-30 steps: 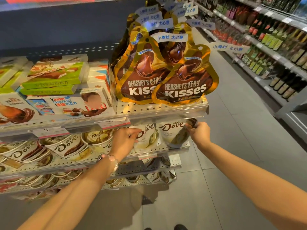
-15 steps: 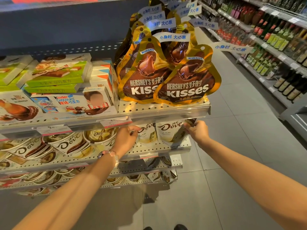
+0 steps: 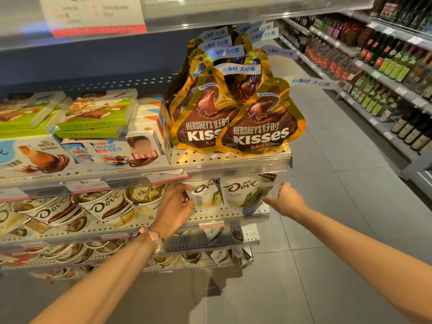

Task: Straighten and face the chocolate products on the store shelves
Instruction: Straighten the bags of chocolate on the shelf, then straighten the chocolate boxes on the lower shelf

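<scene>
My left-hand fingers pinch the edge of the left Dove pouch; my right hand now grips the side of the right Dove pouch, lower than a second ago. Both pouches stand logo-forward at the shelf front. Kisses bags above look untouched.

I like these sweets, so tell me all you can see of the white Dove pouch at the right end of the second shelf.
The white Dove pouch looks like glossy soft plastic, with a brown Dove logo across its top and a pale yellow-green picture lower down. It stands upright, facing forward, at the right end of the perforated metal shelf, beside another Dove pouch. The right hand touches its right edge.
</scene>
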Demonstrator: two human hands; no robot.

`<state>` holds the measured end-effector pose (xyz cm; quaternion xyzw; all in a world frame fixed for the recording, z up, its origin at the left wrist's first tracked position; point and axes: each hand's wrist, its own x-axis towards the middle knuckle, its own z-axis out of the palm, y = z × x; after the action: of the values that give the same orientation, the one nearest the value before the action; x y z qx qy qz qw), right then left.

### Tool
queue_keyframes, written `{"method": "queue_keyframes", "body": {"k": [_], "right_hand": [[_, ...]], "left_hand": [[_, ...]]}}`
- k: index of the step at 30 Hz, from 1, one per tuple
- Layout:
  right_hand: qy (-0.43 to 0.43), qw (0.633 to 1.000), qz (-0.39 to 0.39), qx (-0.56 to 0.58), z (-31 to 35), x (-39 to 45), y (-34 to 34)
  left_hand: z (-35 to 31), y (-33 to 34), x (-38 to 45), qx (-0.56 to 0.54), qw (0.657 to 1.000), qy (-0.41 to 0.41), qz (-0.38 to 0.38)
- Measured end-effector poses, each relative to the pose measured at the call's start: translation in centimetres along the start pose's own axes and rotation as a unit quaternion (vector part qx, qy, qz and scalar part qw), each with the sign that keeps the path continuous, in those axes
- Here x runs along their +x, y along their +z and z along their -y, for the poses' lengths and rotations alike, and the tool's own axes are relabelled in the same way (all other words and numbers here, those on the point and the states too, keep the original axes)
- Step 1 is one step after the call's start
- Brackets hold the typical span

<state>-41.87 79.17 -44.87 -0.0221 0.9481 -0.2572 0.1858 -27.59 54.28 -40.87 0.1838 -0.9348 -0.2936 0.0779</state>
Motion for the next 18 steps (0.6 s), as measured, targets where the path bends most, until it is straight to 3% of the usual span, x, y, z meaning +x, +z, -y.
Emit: {"method": "queue_keyframes", "body": {"k": [3,7,10,14,18], "right_hand": [[-0.044,0.991,0.079,-0.095,0.1,-1.5,-0.8],[-0.152,0.974,0.156,-0.055,2.1,-4.0,-1.5],[-0.206,0.959,0.187,-0.052,4.5,-6.2,-2.1],[-0.276,0.917,0.282,0.050,8.3,-9.4,-3.2],[-0.394,0.869,0.277,0.115,13.7,-11.5,-4.1]], "left_hand": [[-0.9,-1.6,-1.9,-0.028,0.999,0.034,-0.003],[-1.5,-3.8,-3.2,-0.070,0.997,0.009,0.043],[-2.2,-5.9,-3.5,-0.075,0.997,-0.027,0.010],[-3.1,-10.1,-4.4,-0.105,0.994,-0.024,-0.021],[-3.6,-15.4,-4.6,-0.111,0.987,-0.003,-0.115]]}}
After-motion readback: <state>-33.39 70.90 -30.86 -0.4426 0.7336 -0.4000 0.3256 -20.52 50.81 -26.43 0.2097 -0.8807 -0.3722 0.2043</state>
